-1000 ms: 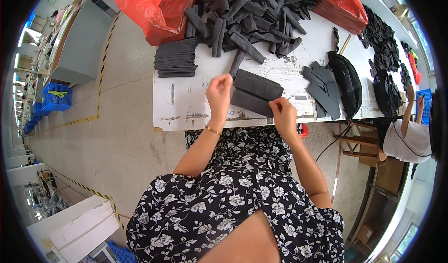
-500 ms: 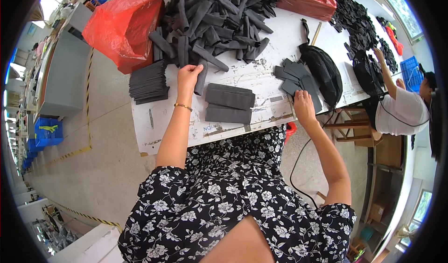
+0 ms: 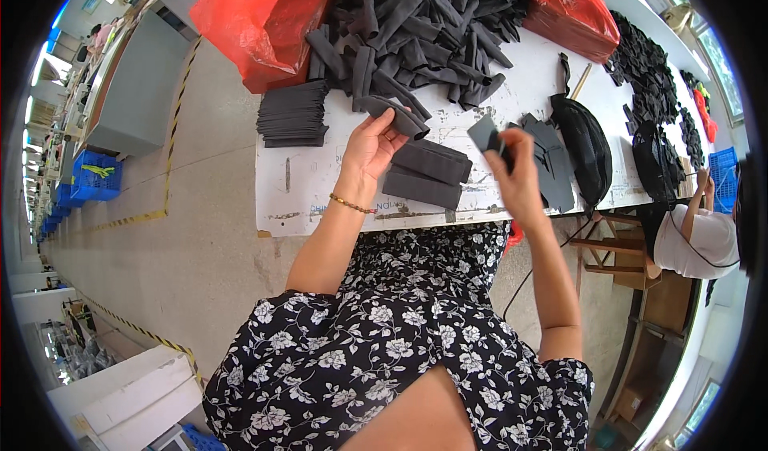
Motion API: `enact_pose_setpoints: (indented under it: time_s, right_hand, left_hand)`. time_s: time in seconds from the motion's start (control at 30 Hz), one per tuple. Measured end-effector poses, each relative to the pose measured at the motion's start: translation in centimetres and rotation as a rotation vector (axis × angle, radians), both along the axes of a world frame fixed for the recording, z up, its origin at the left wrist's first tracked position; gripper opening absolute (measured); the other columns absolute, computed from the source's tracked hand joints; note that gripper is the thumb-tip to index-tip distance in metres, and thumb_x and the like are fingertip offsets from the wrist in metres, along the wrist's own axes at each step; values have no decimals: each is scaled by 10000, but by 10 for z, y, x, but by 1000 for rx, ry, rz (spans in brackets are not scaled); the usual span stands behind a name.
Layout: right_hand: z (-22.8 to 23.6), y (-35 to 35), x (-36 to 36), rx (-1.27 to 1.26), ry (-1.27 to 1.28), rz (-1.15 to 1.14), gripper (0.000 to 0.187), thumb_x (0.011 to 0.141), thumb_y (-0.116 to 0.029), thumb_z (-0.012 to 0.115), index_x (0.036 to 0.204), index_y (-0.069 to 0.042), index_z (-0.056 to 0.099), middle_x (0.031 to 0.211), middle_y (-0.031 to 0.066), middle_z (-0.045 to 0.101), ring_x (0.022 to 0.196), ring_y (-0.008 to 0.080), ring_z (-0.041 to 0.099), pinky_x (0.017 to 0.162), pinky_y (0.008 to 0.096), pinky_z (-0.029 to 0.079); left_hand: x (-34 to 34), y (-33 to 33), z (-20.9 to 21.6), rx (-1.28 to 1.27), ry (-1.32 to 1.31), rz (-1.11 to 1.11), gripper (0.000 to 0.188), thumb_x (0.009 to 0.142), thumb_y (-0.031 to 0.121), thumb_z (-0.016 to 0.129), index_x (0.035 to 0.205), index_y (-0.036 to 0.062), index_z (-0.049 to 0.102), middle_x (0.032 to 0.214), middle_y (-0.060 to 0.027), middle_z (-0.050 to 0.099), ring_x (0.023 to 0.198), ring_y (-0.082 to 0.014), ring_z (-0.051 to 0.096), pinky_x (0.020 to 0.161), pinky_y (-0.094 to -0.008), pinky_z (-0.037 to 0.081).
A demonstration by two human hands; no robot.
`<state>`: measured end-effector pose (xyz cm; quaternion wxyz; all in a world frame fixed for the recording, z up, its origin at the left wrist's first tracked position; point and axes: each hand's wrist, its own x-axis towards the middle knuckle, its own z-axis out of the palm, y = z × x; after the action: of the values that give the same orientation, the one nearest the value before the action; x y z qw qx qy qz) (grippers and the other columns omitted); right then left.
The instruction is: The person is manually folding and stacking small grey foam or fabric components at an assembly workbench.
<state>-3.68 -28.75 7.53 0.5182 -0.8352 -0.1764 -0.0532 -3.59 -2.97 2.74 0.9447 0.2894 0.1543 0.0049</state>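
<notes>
Dark grey fabric strips lie heaped on the white tabletop, flanked by red plastic bags. The dress is black with white flowers; blue crates stand on grey floor.

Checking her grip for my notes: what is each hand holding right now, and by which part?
Left hand grips a dark folded fabric strip around its near end. Right hand pinches a small flat dark piece by its lower edge.

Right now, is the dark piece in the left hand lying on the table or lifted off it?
Lifted. The left hand grips the dark rolled piece above the white table, near the big pile of similar pieces.
</notes>
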Motion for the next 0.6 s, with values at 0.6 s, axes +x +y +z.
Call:
enact_pose_setpoints:
  time_s: [0.6]
  right_hand:
    - [-4, 32, -21, -242, -208, 244, 330, 787, -81, 737, 999, -14, 493, 1029, 146, 527, 899, 322, 548, 775, 393, 471]
  left_hand:
    - [-3, -2, -5, 10, 6, 35, 179, 908, 97, 636, 1032, -22, 586, 1038, -171, 659, 925, -269, 670, 794, -411, 600]
